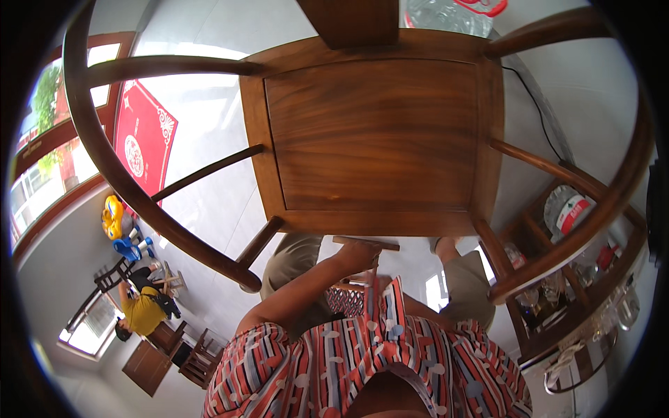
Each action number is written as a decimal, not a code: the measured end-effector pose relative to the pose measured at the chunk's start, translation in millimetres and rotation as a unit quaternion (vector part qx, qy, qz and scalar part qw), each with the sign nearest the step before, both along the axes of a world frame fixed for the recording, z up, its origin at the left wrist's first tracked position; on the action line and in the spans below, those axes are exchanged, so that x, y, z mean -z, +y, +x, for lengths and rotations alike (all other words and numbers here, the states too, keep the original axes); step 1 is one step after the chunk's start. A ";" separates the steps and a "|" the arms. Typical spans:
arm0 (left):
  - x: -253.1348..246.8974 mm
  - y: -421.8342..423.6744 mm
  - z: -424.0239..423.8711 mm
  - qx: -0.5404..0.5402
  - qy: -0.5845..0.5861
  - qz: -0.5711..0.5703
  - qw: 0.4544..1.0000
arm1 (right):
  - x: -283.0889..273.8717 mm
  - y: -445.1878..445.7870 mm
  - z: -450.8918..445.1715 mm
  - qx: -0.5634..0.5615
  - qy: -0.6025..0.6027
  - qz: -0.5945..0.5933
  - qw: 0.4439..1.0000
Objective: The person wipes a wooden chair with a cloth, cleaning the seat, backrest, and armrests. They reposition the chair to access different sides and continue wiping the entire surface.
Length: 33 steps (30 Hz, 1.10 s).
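Note:
A brown wooden armchair with a flat seat [376, 141] stands before me, its curved arms reaching round both sides. Below the seat's near edge, my left hand [360, 255] is closed around a short, narrow wooden bar [389, 245]. Whether the bar is loose or joined to something cannot be told. Part of my right forearm [423, 309] shows beside the ties of my striped top [397, 339], which hide my right hand. A low seat with a woven, patterned surface [345, 300] is partly visible between my legs.
At right, a wooden shelf unit [533, 347] holds a large plastic bottle [567, 211] and glassware. A black cable [533, 102] runs nearby. At left are a red mat [143, 138], toys [115, 217] and a seated person in yellow [143, 313]. Another clear container [444, 18] stands behind the chair.

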State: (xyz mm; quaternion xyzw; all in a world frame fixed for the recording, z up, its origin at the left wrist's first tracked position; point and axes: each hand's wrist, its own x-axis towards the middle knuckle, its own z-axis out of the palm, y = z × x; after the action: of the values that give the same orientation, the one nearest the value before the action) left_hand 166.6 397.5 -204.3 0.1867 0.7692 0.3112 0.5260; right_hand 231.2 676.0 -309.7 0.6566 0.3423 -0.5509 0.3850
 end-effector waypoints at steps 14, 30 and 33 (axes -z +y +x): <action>79.2 -31.9 5.0 0.069 0.002 0.030 0.997 | 118.2 29.2 -4.7 0.215 0.025 0.194 0.957; 68.2 -28.8 49.4 0.158 0.038 0.035 0.986 | 155.6 0.3 73.0 0.198 0.155 0.181 0.951; 41.6 -28.2 68.3 0.156 0.051 0.026 0.986 | 144.9 -22.5 95.8 0.090 0.198 0.165 0.962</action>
State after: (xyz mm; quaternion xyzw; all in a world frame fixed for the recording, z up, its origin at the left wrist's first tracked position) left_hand 234.9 369.3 -245.9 0.3338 0.7483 0.2354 0.5228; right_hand 327.0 653.5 -454.6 0.6169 0.4375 -0.6380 0.1447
